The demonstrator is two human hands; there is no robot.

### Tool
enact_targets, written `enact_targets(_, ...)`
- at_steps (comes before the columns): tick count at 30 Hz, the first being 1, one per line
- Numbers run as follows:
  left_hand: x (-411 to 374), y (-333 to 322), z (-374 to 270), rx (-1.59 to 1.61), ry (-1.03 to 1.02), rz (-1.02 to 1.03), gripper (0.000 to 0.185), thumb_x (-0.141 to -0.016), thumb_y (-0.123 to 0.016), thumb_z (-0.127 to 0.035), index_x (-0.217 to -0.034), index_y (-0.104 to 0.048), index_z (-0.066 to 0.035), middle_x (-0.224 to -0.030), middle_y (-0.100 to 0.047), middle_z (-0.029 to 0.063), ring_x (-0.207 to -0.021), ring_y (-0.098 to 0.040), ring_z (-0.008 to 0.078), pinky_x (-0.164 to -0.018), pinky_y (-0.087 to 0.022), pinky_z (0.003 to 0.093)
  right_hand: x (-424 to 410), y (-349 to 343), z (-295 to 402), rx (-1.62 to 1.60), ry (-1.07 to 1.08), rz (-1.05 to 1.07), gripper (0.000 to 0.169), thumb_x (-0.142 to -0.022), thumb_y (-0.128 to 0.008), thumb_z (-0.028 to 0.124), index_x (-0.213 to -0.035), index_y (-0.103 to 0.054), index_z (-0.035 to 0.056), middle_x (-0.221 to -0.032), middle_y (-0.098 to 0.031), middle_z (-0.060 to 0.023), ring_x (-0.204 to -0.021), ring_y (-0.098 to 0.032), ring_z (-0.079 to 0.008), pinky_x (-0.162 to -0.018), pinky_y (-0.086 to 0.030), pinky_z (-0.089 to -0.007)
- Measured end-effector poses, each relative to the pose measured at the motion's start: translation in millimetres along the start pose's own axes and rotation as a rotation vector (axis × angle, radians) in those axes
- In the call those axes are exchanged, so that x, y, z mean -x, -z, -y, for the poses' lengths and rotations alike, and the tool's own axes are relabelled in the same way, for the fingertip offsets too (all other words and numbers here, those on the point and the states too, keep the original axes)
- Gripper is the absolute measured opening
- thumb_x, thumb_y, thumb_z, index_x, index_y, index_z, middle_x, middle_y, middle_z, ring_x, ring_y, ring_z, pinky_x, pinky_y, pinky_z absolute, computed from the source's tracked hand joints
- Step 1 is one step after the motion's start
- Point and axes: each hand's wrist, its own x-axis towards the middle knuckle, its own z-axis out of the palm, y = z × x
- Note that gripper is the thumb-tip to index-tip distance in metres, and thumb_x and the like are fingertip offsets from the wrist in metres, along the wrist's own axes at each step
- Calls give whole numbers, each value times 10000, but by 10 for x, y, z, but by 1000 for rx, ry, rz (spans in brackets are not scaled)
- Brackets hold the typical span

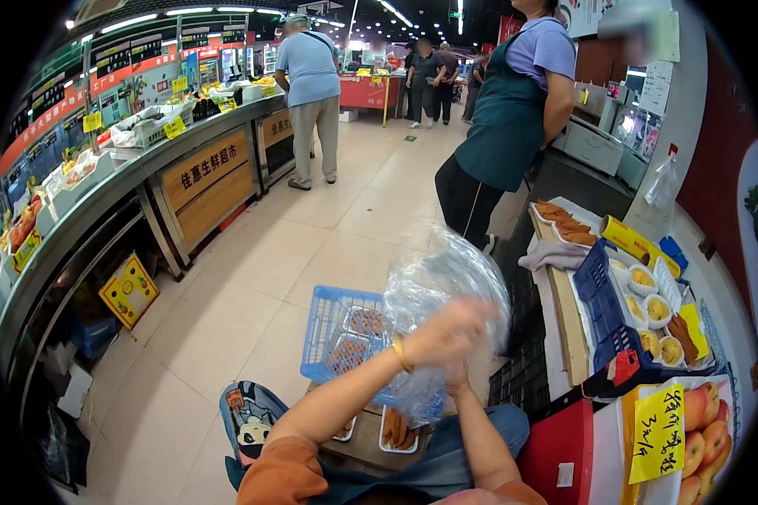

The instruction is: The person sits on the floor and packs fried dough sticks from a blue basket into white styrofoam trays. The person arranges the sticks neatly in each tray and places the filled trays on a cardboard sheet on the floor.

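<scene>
A crumpled sheet of clear plastic film, partly blurred, spreads over the right side of a blue plastic basket. My left hand, with a yellow band at its wrist, is blurred against the film; its fingers cannot be made out. Below it, my right hand is partly hidden by the film and the other hand. Wrapped trays of small brown food pieces lie in the basket. Nearer to me, a white tray of long orange-brown food pieces rests on a brown board, with part of another tray beside it.
At right stand a blue crate with round yellow fruit, a tray of orange-brown slices and peach-like fruit with a handwritten sign. A person in a green apron stands close ahead. A produce counter runs along the left.
</scene>
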Motion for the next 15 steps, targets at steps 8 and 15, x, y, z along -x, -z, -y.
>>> enact_targets(8,557,-448,-372,-449,122,475,395,-775,-669,-242,-1117,-532,-98,-1170,-567,91,-1121,-522,253,-1030,-342,442,-114,321,141,-376,-123,51,618,-846,-568,193,-1380,-317,11,-1297,-466,-115,-1137,-498,-254,-992,-380,-382)
enact_targets(15,985,422,-606,-95,371,233,611,-802,-691,-275,-1312,-437,-54,-1335,-474,121,-1188,-498,246,-1012,-379,411,-230,296,247,-510,-176,92,594,-856,-557,206,-1371,-333,12,-1294,-471,-119,-1133,-504,-258,-988,-385,-386)
